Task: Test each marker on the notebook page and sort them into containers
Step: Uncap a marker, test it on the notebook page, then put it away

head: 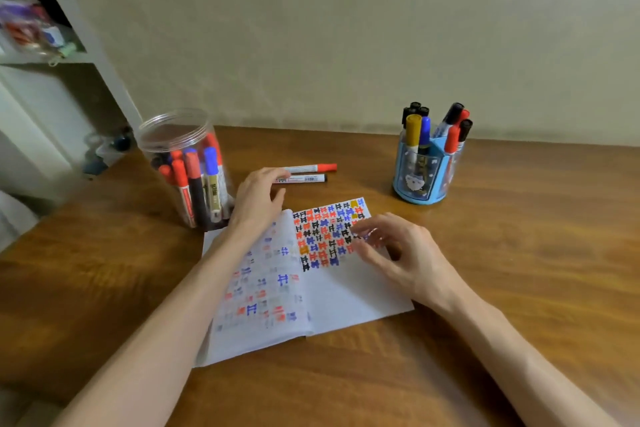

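Two markers lie side by side on the glossy, streaky-grained wooden table (519, 253), just beyond the open notebook (346, 295): slim white cylinders, the red-capped marker (313, 168) farther away and the black-capped marker (306, 178) nearer, with their caps pointing right. The notebook's paper is thin and white. Its right page carries a dense block of small stamped-looking marks in red, blue, black and a little yellow, while the left page shows fainter, scattered ones (some look like bleed-through). The left hand (258, 198) reaches past the notebook's top edge, its fingertips resting at the markers' uncapped ends with the thumb held apart, clasping nothing. The right hand (405, 256) hovers over the marked page with fingers loosely spread, slightly blurred, and empty. To the left stands a clear plastic jar (180, 135), round and lidless, packed with upright markers capped in red, blue and black. To the right, well apart, a blue pen holder (420, 180) with see-through panels and a small cartoon figure holds markers with yellow, blue, black and red caps in separate compartments.
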The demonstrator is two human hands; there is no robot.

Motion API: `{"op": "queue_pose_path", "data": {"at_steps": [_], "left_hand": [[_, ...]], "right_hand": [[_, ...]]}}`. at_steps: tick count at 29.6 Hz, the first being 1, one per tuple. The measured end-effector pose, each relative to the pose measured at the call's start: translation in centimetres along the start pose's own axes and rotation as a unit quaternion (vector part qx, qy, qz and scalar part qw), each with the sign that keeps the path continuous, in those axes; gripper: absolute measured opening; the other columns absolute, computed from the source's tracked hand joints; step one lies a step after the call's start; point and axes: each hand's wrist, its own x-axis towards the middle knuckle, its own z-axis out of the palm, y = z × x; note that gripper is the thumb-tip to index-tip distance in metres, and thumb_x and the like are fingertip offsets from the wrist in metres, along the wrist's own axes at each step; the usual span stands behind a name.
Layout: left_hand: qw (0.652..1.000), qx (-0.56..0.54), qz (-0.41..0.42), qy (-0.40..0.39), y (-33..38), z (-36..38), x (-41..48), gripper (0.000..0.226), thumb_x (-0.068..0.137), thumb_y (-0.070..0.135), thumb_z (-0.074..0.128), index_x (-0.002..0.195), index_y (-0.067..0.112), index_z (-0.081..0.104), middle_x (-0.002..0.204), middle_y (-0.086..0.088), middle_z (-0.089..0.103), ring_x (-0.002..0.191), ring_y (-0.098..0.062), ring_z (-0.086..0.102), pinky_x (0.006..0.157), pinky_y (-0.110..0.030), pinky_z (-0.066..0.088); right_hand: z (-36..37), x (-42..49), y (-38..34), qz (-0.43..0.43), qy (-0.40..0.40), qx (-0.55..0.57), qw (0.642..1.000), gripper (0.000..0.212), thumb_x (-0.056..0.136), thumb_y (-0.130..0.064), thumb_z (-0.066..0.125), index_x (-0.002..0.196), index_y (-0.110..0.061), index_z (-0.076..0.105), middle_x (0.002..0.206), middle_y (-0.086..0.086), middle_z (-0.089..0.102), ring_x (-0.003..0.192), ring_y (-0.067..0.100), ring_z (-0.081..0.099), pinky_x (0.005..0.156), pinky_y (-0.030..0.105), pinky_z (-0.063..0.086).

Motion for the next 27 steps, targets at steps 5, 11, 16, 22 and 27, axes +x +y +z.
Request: {"op": "queue_pose_path", "data": {"at_steps": [5,11,16,22,27], "left_hand": [[0.999,0.040,-0.006,0.019,1.7,0.9,1.8,0.024,0.098,0.021,0.069,0.122,0.025,0.069,0.122,0.001,0.069,0.118,-0.018,0.060,0.107,-0.038,0.040],[0.990,-0.130,0.060,-0.010,5.3,-0.8,-0.8,0.017,0.098,0.019,0.069,0.114,0.023,0.074,0.115,0.012,0.070,0.103,0.003,0.062,0.086,-0.006,0.043],[0.958,-0.231,0.142,-0.091,9.2,-2.5,-5.2,0.022,0.093,0.018,0.075,0.115,0.021,0.073,0.110,0.015,0.072,0.100,0.002,0.069,0.083,-0.013,0.054],[0.946,-0.259,0.145,-0.131,10.2,-2.5,-8.0,0.034,0.089,0.026,0.080,0.121,0.024,0.070,0.112,0.014,0.074,0.102,-0.002,0.072,0.086,-0.020,0.058],[0.960,-0.237,0.107,-0.103,8.7,-2.3,-9.0,0.027,0.092,0.031,0.074,0.118,0.027,0.076,0.108,0.018,0.073,0.096,0.001,0.070,0.080,-0.019,0.060]], "right_hand": [[-0.8,0.2,0.7,0.004,0.016,-0.015,1.000,0.028,0.098,-0.045,0.067,0.119,-0.028,0.073,0.111,-0.017,0.069,0.098,-0.001,0.066,0.083,0.025,0.059],[-0.3,0.1,1.1,0.036,0.044,0.005,0.998,0.030,0.097,-0.043,0.068,0.122,-0.026,0.072,0.106,-0.017,0.072,0.094,-0.001,0.066,0.077,0.019,0.057],[-0.3,0.1,0.3,0.085,0.078,0.164,0.980,0.038,0.096,-0.043,0.071,0.125,-0.019,0.075,0.101,-0.012,0.079,0.089,0.006,0.073,0.076,0.028,0.060],[0.4,-0.3,-0.9,0.105,0.150,0.298,0.937,0.030,0.103,-0.037,0.062,0.093,-0.013,0.075,0.073,0.002,0.070,0.064,0.014,0.060,0.061,0.025,0.048],[0.7,-0.4,-1.4,0.108,0.155,0.333,0.924,0.030,0.103,-0.036,0.064,0.094,-0.009,0.075,0.077,0.007,0.072,0.068,0.020,0.063,0.063,0.029,0.051]]}}
